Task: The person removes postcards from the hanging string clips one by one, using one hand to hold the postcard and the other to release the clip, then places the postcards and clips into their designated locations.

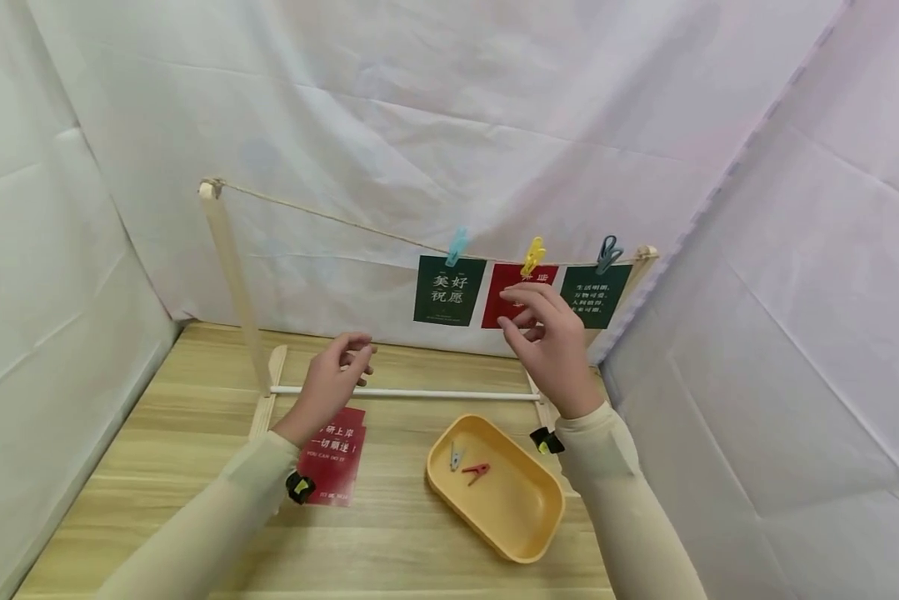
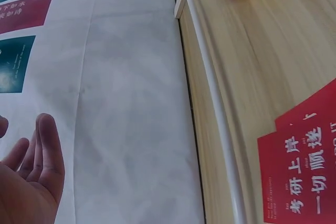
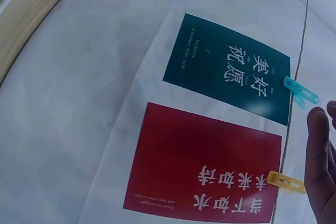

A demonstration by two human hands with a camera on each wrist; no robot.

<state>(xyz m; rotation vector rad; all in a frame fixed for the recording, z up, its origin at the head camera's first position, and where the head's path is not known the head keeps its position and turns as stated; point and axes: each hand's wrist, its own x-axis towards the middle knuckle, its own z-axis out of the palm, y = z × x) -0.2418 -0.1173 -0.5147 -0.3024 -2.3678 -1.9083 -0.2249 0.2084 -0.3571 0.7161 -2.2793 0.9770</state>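
Note:
Three cards hang from a twine line [image 1: 329, 218]. A green card [image 1: 450, 293] is held by a light blue clothespin [image 1: 456, 247], a red card [image 3: 202, 161] by a yellow clothespin [image 1: 533, 257], and another green card [image 1: 597, 293] by a dark teal clothespin [image 1: 609, 254]. My right hand [image 1: 550, 342] is in front of the red card, partly covering it in the head view, its fingers loosely bent around nothing. To the left, my left hand [image 1: 331, 379] hovers empty above red cards [image 1: 337, 467] on the table, fingers relaxed.
A yellow tray [image 1: 494, 517] on the table holds a red clothespin [image 1: 476, 473] and a pale blue clothespin [image 1: 455, 456]. The wooden stand's left post [image 1: 235, 283] and a white crossbar [image 1: 434, 393] frame the line. White cloth [image 1: 344, 108] surrounds the table.

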